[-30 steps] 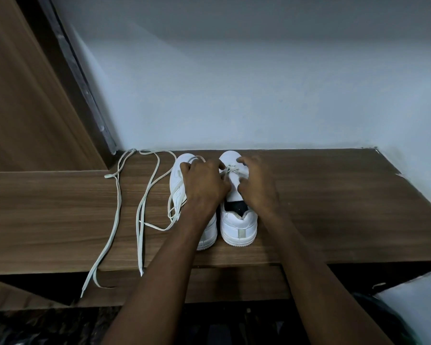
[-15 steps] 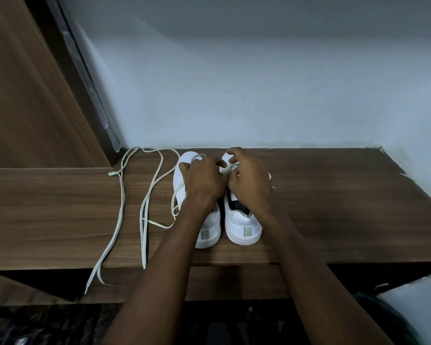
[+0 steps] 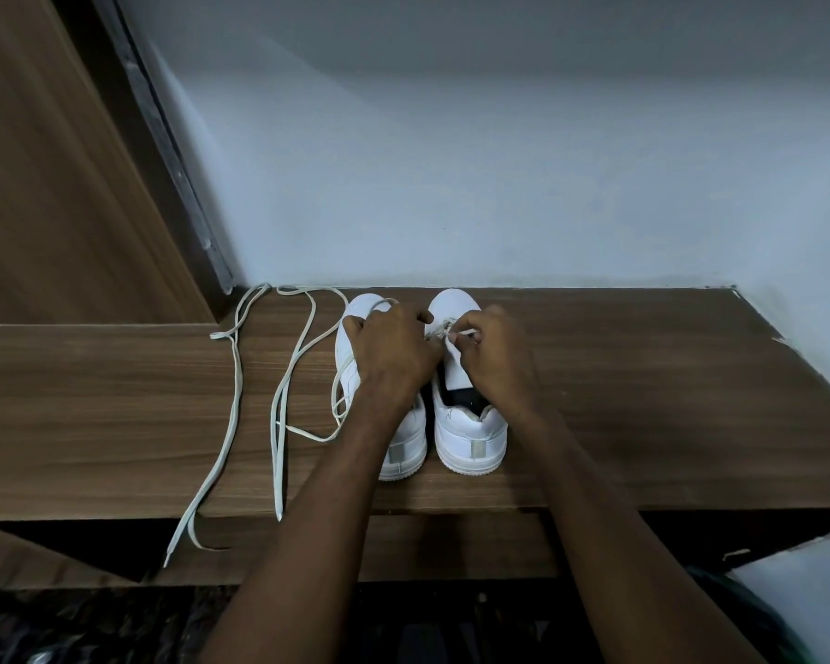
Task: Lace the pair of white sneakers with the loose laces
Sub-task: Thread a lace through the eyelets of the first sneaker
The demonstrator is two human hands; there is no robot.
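Head view: lace (image 3: 444,331) between both hands' grips, over right sneaker (image 3: 468,424).

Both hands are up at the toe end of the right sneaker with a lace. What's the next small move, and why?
Probably draw the lace end pinched in the right hand through and snug. Both hands, the left hand too, work the front eyelets of the right sneaker, whose tongue below shows no lacing. Which eyelet is hidden.

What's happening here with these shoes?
A person is lacing a pair of white sneakers on a wooden shelf. Both hands work at the front of the right sneaker: the right hand pinches a lace end, and the left hand is curled beside it. More loose lace trails off the shelf's left side.
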